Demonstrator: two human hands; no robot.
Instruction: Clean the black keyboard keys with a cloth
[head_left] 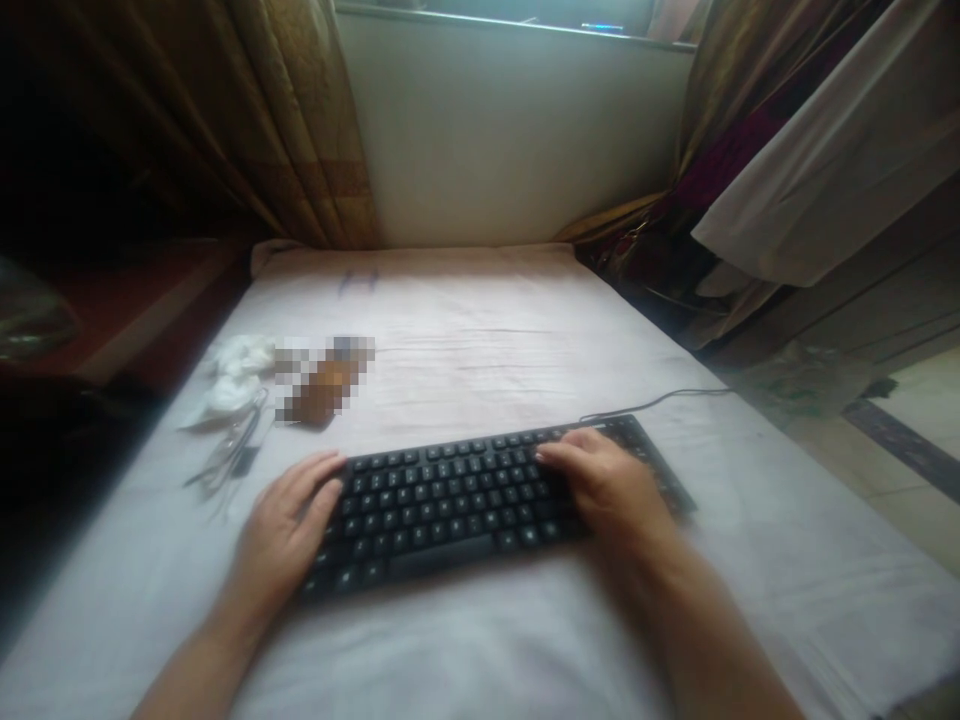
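A black keyboard (450, 500) lies slightly slanted on the pale sheet, its keys facing up. At its left end, my left hand (289, 520) grips the side edge, fingers along the outside and thumb near the keys. My right hand (611, 490) rests over the right part of the keys. Its thumb stretches left over the keys while the other fingers are curled under; whether anything is in them is hidden. From the far right corner a thin black cable (660, 398) runs off to the right.
A pale sheet (480, 340) covers the surface. Left of the keyboard lie a crumpled white bundle (236, 375), thin cords (232, 445) and a pixelated orange-brown item (324, 390). Curtains (300, 130) and hanging cloth (825, 150) flank a pale wall (517, 130). Tiled floor (900, 440) shows at right.
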